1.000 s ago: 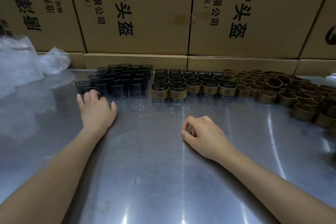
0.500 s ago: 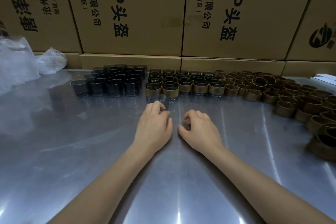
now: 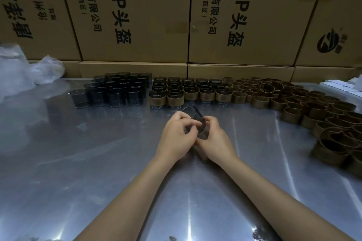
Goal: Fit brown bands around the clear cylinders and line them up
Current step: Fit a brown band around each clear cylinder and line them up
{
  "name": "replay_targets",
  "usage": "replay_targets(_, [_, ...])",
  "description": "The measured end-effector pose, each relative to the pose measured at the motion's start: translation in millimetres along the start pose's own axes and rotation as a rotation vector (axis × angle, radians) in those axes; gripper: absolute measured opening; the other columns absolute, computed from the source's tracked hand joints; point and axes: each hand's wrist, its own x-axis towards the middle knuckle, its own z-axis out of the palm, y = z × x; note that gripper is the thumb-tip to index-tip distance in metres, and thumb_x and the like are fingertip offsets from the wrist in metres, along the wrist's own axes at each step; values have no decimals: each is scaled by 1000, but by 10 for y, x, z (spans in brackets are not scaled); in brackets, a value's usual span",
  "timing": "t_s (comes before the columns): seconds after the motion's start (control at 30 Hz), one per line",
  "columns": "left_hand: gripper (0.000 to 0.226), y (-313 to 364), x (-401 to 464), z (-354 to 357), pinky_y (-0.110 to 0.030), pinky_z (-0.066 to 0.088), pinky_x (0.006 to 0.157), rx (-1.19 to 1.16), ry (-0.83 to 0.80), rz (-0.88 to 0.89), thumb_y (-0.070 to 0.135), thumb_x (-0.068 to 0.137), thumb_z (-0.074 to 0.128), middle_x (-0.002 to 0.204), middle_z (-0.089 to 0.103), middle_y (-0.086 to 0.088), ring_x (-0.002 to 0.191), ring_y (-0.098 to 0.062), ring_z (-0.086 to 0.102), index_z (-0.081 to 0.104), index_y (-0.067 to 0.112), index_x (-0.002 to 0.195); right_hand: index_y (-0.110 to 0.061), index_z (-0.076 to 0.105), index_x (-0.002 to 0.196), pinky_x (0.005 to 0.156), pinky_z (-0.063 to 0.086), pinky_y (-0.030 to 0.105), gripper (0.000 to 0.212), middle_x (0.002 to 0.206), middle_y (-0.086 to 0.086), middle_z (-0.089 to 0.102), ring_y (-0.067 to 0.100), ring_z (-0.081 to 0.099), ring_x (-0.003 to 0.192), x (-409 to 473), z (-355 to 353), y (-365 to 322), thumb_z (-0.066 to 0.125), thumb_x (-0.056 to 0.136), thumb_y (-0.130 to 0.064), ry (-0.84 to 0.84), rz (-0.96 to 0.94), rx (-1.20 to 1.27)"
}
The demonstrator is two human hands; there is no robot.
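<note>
A clear cylinder (image 3: 193, 116) is tilted between both hands just above the metal table (image 3: 98, 162) at centre. My left hand (image 3: 177, 137) grips its near left side with curled fingers. My right hand (image 3: 215, 139) holds its right side, where a dark band-like ring (image 3: 202, 130) sits at its lower end. Bare clear cylinders (image 3: 115, 92) stand grouped at the back left. Banded cylinders (image 3: 188, 92) stand in rows at the back centre. Loose brown bands (image 3: 293, 101) lie heaped from back centre to the right.
Printed cardboard boxes (image 3: 137, 15) wall off the back of the table. Crumpled clear plastic bags (image 3: 25, 70) lie at the far left. White flat boxes (image 3: 340, 87) sit at the far right edge.
My left hand went from the bare cylinders at the left to the centre, carrying one cylinder. Both hands have now closed around it and lifted it off the table.
</note>
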Motion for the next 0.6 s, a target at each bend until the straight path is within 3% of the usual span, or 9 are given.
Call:
replay_targets(0.13, [25, 48, 17, -49, -9, 43, 78, -316, 28, -147, -1, 87, 58, 86, 59, 6, 87, -5, 58, 75, 17, 86, -31, 33, 124, 86, 49, 39, 58, 119, -4, 60, 21, 57, 111, 20, -3, 7, 71, 80, -37, 28, 6, 72])
replay_targets(0.2, [26, 76, 18, -71, -25, 50, 82, -523, 3, -263, -1, 89, 55, 87, 64, 1, 89, -13, 62, 75, 14, 82, -33, 33, 116, 85, 50, 40, 56, 111, -8, 61, 20, 61, 105, 26, -8, 5, 74, 79, -34, 47, 8, 129])
replay_targets(0.23, [26, 87, 20, -87, -30, 52, 78, -626, -11, -320, 0, 90, 53, 87, 66, -1, 86, -13, 64, 74, 11, 81, -33, 33, 114, 86, 50, 40, 57, 106, -13, 60, 17, 61, 103, 26, -13, 5, 76, 77, -32, 58, 1, 178])
replay_targets(0.3, [24, 100, 35, -111, -25, 54, 70, -755, -15, -370, 1, 91, 51, 85, 68, -1, 76, -6, 65, 73, 10, 84, -33, 38, 113, 88, 50, 35, 59, 101, -18, 57, 10, 59, 100, 20, -30, 3, 81, 73, -27, 96, -21, 285])
replay_targets(0.33, [22, 96, 46, -115, -20, 53, 68, -752, -10, -351, 1, 91, 51, 88, 67, -1, 77, -5, 64, 70, 11, 89, -32, 40, 114, 89, 50, 33, 60, 103, -16, 57, 8, 58, 100, 18, -36, 1, 82, 72, -26, 122, -35, 333])
replay_targets(0.4, [29, 68, 64, -100, -14, 47, 79, -569, -33, -246, -1, 90, 53, 105, 58, 1, 96, -6, 57, 62, 18, 110, -30, 46, 119, 91, 49, 29, 60, 113, -7, 57, 6, 55, 104, 21, -46, 3, 82, 72, -26, 181, -74, 394])
replay_targets(0.47, [45, 43, 59, -58, -6, 34, 90, -348, -121, -157, 1, 91, 50, 123, 45, 5, 115, -1, 42, 50, 25, 130, -30, 49, 128, 88, 44, 11, 62, 121, -4, 51, -2, 51, 103, 28, -57, 7, 80, 74, -26, 223, -111, 392])
replay_targets(0.53, [49, 15, 48, -7, 3, 25, 89, -261, -176, -135, 6, 93, 48, 130, 36, 6, 121, 2, 34, 44, 24, 138, -32, 47, 136, 77, 38, -2, 68, 119, -5, 45, -14, 48, 95, 38, -70, 9, 78, 76, -23, 235, -91, 391])
replay_targets(0.6, [48, -21, 32, 19, 3, 23, 90, -206, -190, -97, 8, 93, 51, 133, 36, 9, 124, 2, 32, 44, 22, 138, -30, 42, 142, 73, 36, -4, 74, 117, -6, 42, -14, 48, 91, 54, -81, 19, 77, 77, -22, 240, -54, 389])
